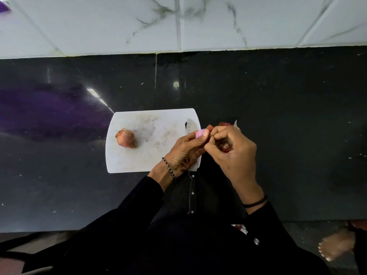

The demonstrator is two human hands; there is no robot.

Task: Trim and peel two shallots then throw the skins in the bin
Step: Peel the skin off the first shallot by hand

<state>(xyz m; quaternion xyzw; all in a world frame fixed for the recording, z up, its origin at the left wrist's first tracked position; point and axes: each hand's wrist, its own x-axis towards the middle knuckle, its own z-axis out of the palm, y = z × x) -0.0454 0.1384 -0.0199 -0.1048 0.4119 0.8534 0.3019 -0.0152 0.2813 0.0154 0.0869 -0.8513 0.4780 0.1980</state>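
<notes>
**What I Am Wearing**

My top is black, with long black sleeves. Small shiny buttons run down the front. My left hand has a dark swirly drawing on its back and a thin bead bracelet at the wrist. My right hand has a thin black band at its wrist.

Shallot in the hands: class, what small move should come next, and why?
Probably pull the pinched skin away with the right hand. The left hand grips the shallot, whose pink flesh is already partly bare, and reddish skin sits under the right hand's fingers. The second shallot lies unpeeled on the board.
</notes>
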